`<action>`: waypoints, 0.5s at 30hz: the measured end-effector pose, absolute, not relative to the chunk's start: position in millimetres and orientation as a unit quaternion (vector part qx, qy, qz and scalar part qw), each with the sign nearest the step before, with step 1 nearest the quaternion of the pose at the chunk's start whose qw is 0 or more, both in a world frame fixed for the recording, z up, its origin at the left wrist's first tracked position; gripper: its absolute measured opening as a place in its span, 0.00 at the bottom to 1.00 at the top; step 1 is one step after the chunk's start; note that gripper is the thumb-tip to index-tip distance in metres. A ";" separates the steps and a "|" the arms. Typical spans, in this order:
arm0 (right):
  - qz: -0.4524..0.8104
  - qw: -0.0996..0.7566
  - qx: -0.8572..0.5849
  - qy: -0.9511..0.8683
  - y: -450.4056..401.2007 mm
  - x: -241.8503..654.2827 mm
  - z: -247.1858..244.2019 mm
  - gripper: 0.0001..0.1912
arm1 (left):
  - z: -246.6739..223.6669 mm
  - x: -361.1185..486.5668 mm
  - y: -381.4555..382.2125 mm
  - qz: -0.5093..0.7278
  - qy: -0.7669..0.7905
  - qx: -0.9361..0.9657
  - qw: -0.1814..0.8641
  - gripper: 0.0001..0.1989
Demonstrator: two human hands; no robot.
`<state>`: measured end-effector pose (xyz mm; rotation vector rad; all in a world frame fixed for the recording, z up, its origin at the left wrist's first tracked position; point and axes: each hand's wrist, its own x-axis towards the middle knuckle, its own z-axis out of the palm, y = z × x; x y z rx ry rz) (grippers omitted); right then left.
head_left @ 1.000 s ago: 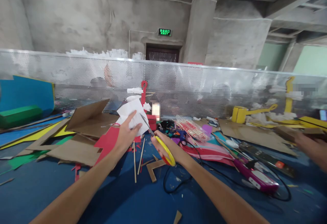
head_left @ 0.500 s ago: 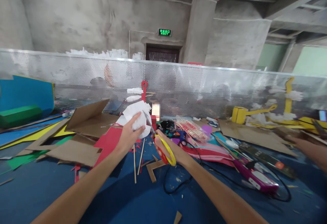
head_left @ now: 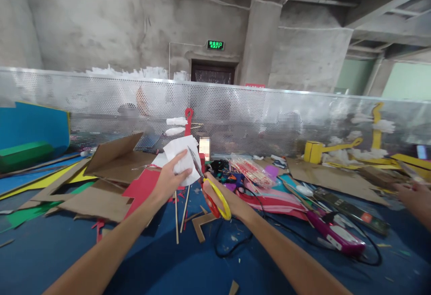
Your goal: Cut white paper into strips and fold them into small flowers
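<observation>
White paper (head_left: 184, 153) is gripped in my left hand (head_left: 170, 176), held up over the blue table. My right hand (head_left: 215, 189) has its fingers in the handles of scissors (head_left: 225, 203) with yellow and red grips. The scissor blades point up and to the left and lie at the right edge of the paper. Behind the paper a red upright strip (head_left: 189, 122) stands with white rolled pieces beside it. Under my hands lie thin wooden sticks (head_left: 177, 223) and an L-shaped cardboard piece (head_left: 199, 228).
Cardboard sheets (head_left: 97, 198) and red board (head_left: 143, 189) lie left. To the right are a bag of sticks (head_left: 254, 171), a purple device (head_left: 333, 236), a black cable (head_left: 286, 230) and another person's hand (head_left: 415, 198). A perforated metal screen (head_left: 262, 120) runs behind.
The white paper has turned and now looks flatter, and the scissor blades show more fully beside it. The other person's hand at the right has come further into view.
</observation>
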<state>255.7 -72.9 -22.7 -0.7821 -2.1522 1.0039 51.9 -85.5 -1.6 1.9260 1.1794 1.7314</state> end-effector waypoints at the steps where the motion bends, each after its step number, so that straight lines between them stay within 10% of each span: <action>1: 0.385 0.320 -0.296 -0.813 -73.0 255.0 -23.0 0.27 | -1.7 52.5 -85.9 0.598 0.410 0.673 0.147 0.31; 15: 0.372 0.374 -0.278 -0.803 -77.2 246.6 -27.7 0.24 | 1.0 57.6 -90.1 0.580 0.408 0.693 0.133 0.32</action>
